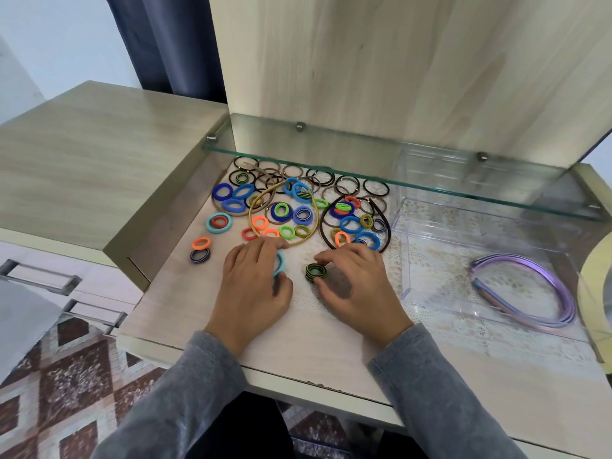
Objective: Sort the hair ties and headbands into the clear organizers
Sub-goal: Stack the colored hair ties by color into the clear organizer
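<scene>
Hair ties (273,213): left hand (255,279) grips soft teal ring (280,261); right hand (359,281) pinches striped stack (316,272).

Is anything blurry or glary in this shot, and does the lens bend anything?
Head view: the left hand holding a teal hair tie and the right hand pinching the striped hair ties look slightly soft; head view: the glass shelf shows pale reflections and the walls of the clear organizer nearly vanish; head view: wide-angle bending bows the table edge.
</scene>
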